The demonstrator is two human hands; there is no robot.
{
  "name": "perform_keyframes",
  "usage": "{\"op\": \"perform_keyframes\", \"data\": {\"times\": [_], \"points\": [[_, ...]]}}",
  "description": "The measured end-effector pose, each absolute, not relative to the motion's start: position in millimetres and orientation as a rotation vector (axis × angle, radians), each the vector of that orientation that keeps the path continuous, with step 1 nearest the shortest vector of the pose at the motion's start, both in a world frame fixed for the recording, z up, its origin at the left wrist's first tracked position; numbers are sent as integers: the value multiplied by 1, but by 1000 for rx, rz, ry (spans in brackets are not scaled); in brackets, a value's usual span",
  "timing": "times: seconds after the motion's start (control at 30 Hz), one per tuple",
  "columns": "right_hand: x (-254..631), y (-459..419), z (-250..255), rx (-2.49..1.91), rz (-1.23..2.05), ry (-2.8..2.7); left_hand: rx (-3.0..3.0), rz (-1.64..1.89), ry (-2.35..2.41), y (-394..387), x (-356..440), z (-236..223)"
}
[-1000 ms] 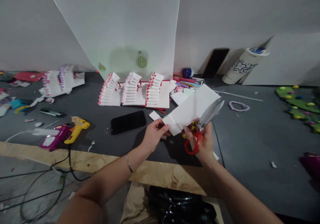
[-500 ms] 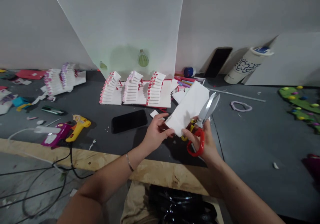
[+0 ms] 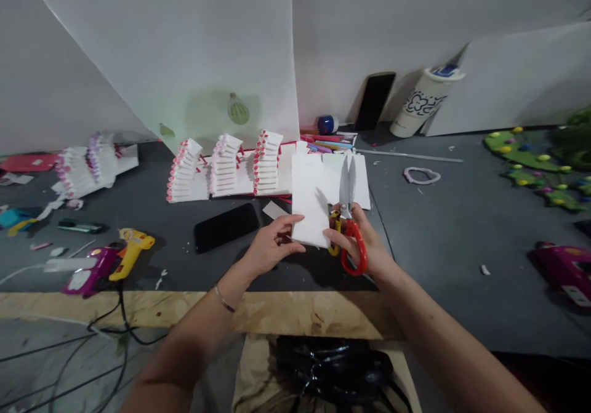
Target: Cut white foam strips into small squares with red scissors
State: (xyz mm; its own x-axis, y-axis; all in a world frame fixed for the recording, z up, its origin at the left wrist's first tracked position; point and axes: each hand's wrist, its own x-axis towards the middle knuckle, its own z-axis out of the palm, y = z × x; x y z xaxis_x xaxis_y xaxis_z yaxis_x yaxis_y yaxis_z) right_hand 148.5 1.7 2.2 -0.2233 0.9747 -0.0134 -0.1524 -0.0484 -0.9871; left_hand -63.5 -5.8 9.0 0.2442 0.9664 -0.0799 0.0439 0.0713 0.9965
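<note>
A blank white rectangular board [image 3: 310, 200] is held upright in front of me, its long side running away from me. My left hand [image 3: 270, 245] is at its lower left edge, with the index finger on the edge and the thumb near the corner. My right hand [image 3: 369, 244] pinches the lower right corner with the thumb. That same hand also holds scissors [image 3: 353, 250] with a red handle, blades pointing away and slightly apart. A yellow handle part [image 3: 334, 234] shows beside the red one; whether it belongs to the same scissors I cannot tell.
Behind the board lie white stepped paper models [image 3: 224, 173] with red and pink dots, and colored pens [image 3: 330, 142]. A black phone [image 3: 226, 227] and a yellow glue gun [image 3: 132, 253] lie left. A tumbler [image 3: 422, 102] and a lilac ring [image 3: 421, 176] are right.
The white board has turned from a slant to nearly straight and shifted left. The scissors have moved with my right hand, blades now pointing straighter ahead. The view has swung right.
</note>
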Motion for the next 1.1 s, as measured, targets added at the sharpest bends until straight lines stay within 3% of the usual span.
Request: {"op": "perform_keyframes", "data": {"times": [0.37,1.1], "points": [[146,7,1,-909,1561,-1148,1278,1048,1209,-5,-62,11],[144,9,-2,-889,1443,-1151,1311,1066,1195,-3,-62,9]]}}
